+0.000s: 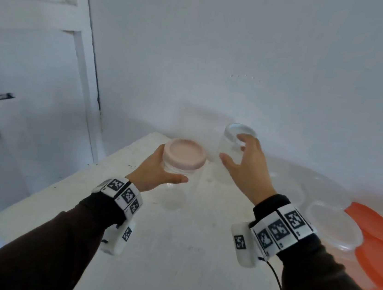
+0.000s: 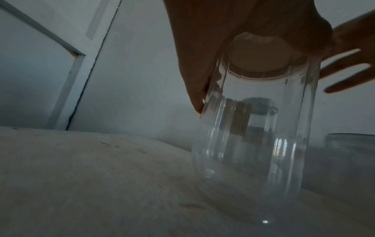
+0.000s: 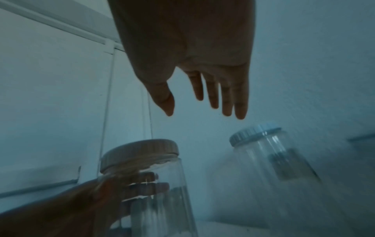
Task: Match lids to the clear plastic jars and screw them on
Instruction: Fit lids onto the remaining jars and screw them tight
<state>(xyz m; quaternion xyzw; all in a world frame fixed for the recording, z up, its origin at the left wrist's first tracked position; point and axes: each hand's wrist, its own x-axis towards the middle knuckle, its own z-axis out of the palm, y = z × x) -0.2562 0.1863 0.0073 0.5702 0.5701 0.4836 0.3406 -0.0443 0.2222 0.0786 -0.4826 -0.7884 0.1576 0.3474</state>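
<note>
My left hand (image 1: pixel 156 169) grips a clear plastic jar (image 1: pixel 175 188) just under its pink lid (image 1: pixel 184 154), which sits on the jar's mouth. The jar is upright, its base at or just above the white table (image 1: pixel 172 251). In the left wrist view the thumb lies along the jar (image 2: pixel 253 136). My right hand (image 1: pixel 237 154) hovers open with fingers spread, holding nothing, in front of a second clear jar (image 1: pixel 227 156) topped with a pale lid (image 1: pixel 240 129) near the wall. The right wrist view shows the right hand (image 3: pixel 194 104) above both the pink lid (image 3: pixel 140 154) and the pale lid (image 3: pixel 255 133).
At the right of the table lie clear round lids or containers (image 1: pixel 335 225) and several orange lids (image 1: pixel 375 251). A white wall stands close behind the jars. A white door (image 1: pixel 25 76) is on the left, beyond the table's left edge (image 1: pixel 42 189).
</note>
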